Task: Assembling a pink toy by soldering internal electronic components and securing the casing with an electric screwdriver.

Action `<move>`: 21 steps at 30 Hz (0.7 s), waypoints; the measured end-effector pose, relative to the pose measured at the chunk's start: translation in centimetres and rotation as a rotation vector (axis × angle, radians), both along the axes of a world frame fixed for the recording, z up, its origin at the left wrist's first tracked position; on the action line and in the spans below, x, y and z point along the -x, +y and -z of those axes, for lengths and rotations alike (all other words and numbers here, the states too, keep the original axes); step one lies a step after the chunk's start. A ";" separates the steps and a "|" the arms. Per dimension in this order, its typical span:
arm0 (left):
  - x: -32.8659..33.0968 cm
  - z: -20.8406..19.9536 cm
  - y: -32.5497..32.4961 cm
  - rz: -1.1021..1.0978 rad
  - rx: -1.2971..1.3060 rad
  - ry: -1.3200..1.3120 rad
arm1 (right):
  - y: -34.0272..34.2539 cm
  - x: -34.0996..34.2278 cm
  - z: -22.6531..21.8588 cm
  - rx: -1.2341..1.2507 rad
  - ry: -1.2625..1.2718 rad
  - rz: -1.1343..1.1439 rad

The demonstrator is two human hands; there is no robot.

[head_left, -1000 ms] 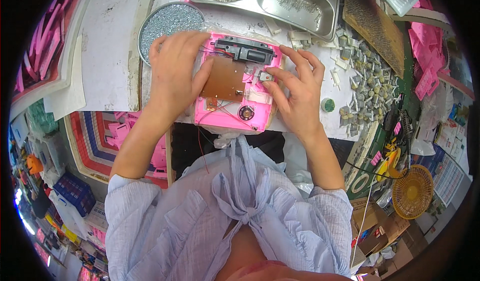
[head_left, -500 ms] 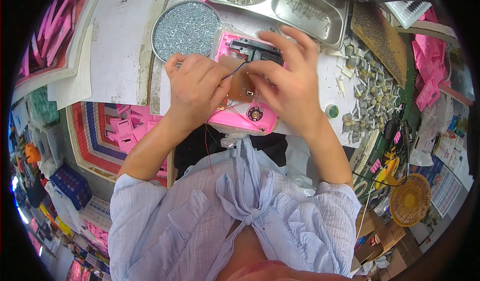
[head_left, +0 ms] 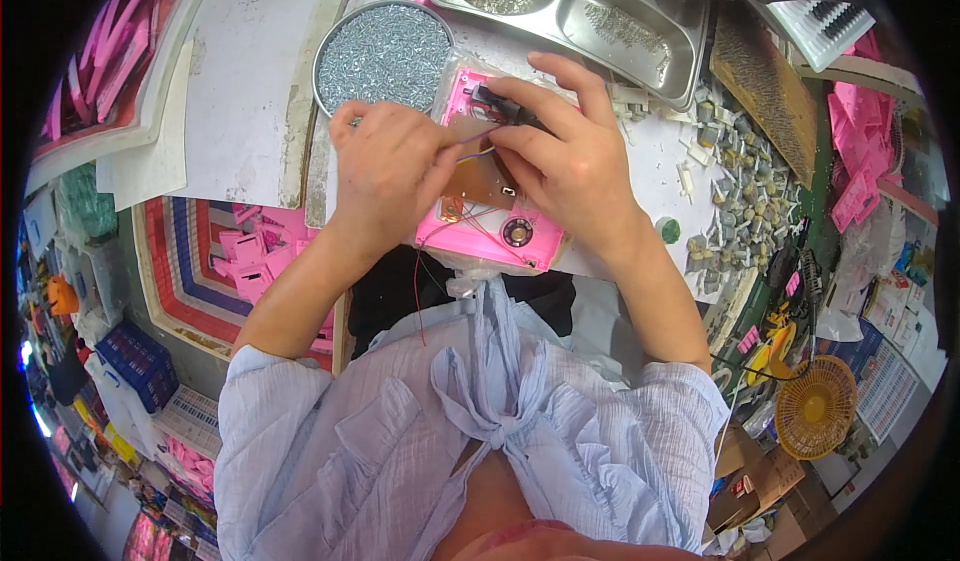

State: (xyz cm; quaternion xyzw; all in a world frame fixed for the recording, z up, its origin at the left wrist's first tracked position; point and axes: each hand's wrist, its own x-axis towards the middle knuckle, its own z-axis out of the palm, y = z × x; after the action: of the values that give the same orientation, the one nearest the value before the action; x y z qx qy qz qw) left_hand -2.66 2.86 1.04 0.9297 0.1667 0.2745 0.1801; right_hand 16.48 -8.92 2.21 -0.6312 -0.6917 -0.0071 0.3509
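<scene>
A pink plastic housing [head_left: 462,238] lies in front of me on a clear plastic bag. Across its middle sits a brown circuit board [head_left: 478,183], and a round black speaker [head_left: 518,232] is fitted near its lower right. My left hand [head_left: 392,173] is closed, thumb and forefinger pinching thin coloured wires [head_left: 468,153] over the board. From the other side my right hand [head_left: 580,156] meets the same wires with thumb and forefinger together, its other fingers raised. Beneath those fingers a black part [head_left: 492,95] shows only partly. Loose red wires trail off the housing's lower left.
Beyond my left hand stands a round tray [head_left: 385,56] of small screws. A steel compartment tray [head_left: 560,13] with small metal parts is at the back. Many small grey parts [head_left: 735,196] lie to the right. Pink plastic pieces [head_left: 262,251] fill a striped box at left.
The black part, earlier lying long across the housing top, is now mostly covered by my right hand. That hand has shifted slightly left over it. The view has shifted a little.
</scene>
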 end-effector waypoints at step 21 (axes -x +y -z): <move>-7.2 -3.0 -2.3 0.334 0.615 0.111 | -7.8 -0.5 1.6 -0.042 0.662 0.384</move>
State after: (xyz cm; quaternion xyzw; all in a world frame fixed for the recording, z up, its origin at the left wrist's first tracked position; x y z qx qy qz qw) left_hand 4.51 0.54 4.03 0.8600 0.0966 0.1274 0.4846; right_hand 16.95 -16.73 0.63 -0.7100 -0.4098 0.1176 0.5605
